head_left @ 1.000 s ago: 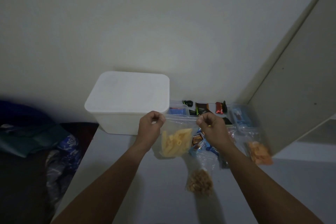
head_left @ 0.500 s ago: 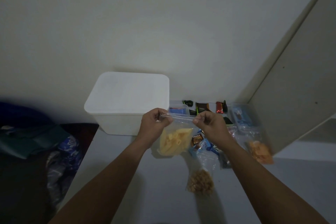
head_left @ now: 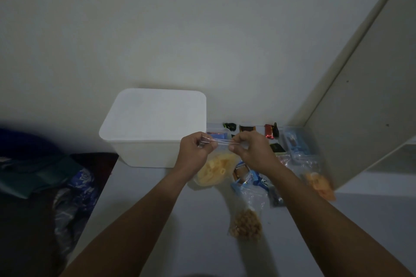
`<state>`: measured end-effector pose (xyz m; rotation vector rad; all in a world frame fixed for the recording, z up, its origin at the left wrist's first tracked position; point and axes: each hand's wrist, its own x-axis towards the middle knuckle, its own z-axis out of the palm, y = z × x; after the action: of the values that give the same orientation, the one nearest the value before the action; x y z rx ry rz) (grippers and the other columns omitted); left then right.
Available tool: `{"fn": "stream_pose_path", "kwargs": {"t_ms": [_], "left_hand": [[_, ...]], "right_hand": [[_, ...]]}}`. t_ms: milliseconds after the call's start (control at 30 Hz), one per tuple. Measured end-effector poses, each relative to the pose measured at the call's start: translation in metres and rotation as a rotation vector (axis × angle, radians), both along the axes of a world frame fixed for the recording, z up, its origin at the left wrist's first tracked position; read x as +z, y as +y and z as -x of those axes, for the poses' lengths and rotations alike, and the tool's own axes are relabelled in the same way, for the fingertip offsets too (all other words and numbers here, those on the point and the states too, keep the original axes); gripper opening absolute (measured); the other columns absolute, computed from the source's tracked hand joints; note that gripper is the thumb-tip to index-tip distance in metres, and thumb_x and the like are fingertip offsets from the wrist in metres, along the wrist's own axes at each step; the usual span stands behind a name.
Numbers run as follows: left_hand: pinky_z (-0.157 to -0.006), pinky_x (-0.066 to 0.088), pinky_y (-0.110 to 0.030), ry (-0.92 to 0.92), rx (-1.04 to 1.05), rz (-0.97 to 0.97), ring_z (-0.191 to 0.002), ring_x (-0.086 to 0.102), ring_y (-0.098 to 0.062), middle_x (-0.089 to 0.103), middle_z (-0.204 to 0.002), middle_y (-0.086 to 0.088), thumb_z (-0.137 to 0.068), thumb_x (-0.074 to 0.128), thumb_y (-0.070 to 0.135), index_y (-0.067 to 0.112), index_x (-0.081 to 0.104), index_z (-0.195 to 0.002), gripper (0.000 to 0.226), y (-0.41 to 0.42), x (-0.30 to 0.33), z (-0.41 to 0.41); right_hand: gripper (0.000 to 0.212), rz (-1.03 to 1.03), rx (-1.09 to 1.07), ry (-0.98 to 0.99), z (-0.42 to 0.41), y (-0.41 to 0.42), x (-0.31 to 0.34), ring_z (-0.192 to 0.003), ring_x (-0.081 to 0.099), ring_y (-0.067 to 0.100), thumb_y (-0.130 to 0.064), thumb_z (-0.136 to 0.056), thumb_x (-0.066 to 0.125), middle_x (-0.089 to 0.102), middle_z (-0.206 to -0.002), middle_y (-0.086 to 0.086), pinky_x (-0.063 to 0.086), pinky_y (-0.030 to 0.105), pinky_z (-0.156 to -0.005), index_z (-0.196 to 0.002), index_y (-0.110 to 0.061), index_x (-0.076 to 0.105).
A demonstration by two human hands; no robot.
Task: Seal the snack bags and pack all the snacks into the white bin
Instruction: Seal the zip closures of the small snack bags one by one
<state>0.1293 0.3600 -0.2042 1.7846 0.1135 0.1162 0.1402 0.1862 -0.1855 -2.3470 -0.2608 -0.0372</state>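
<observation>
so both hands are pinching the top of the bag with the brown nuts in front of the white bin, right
Not quite: the head view shows the left hand and right hand pinching the top of the bag of yellow tube snacks before the white bin. The bag of brown nuts lies untouched on the table.

Bin (head_left: 155,128) left of seemingly loose snacks (head_left: 258,164)

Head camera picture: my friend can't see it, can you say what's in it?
Two hands, the left hand and the right hand, pinch the top strip of a clear bag of yellow snacks above a pale table. A white bin stands behind, and more snack bags lie to the right.
</observation>
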Motion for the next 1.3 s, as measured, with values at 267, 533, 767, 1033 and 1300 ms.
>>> {"fn": "stream_pose_path", "kwargs": {"t_ms": [267,533,767,1033,1300], "left_hand": [[-0.062,0.050,-0.018,-0.001,-0.066,-0.003,-0.060,0.061,-0.005,0.067,-0.065,0.003,-0.074,0.077,0.004,0.018,0.070,-0.068,0.017,-0.002,0.003,0.001],[-0.065,0.053,-0.023,0.021,-0.087,0.026,-0.062,0.063,-0.007,0.069,-0.069,-0.002,-0.075,0.076,0.004,0.011,0.072,-0.076,0.007,-0.008,0.005,0.003],[-0.062,0.053,-0.024,0.004,-0.025,0.023,-0.058,0.061,-0.011,0.068,-0.066,-0.005,-0.076,0.073,-0.001,0.013,0.072,-0.071,0.014,-0.002,0.006,0.003],[-0.064,0.056,-0.023,0.022,-0.106,0.020,-0.060,0.065,-0.011,0.071,-0.067,-0.004,-0.076,0.075,0.003,0.013,0.074,-0.073,0.011,-0.005,0.007,0.004],[-0.068,0.058,-0.031,0.022,0.026,0.032,-0.062,0.067,-0.018,0.071,-0.066,-0.007,-0.075,0.077,0.007,0.018,0.072,-0.068,0.014,0.009,0.006,-0.002]], "right_hand": [[0.002,-0.043,0.009,0.046,-0.003,-0.003,-0.004,-0.073,0.055,-0.001,-0.021,-0.079,0.074,0.060,-0.069,-0.018,0.046,0.030,-0.076,-0.079,-0.022,0.072],[0.019,-0.032,0.021,-0.037,-0.001,0.000,-0.003,-0.076,0.057,0.006,-0.020,-0.081,0.072,0.060,-0.070,-0.019,0.049,0.040,-0.086,-0.071,-0.033,0.062],[0.014,0.047,0.061,-0.041,-0.002,-0.001,-0.004,-0.080,0.053,0.006,-0.024,-0.084,0.069,0.056,-0.073,-0.022,0.044,0.039,-0.089,-0.075,-0.031,0.061],[0.027,0.103,0.058,-0.060,0.001,0.003,-0.005,-0.082,0.053,0.012,-0.020,-0.083,0.069,0.052,-0.070,-0.023,0.042,0.052,-0.094,-0.067,-0.036,0.053],[0.010,-0.008,0.025,0.003,-0.003,-0.003,-0.001,-0.080,0.056,0.006,-0.017,-0.083,0.070,0.059,-0.077,-0.015,0.049,0.033,-0.082,-0.081,-0.024,0.063]]}}
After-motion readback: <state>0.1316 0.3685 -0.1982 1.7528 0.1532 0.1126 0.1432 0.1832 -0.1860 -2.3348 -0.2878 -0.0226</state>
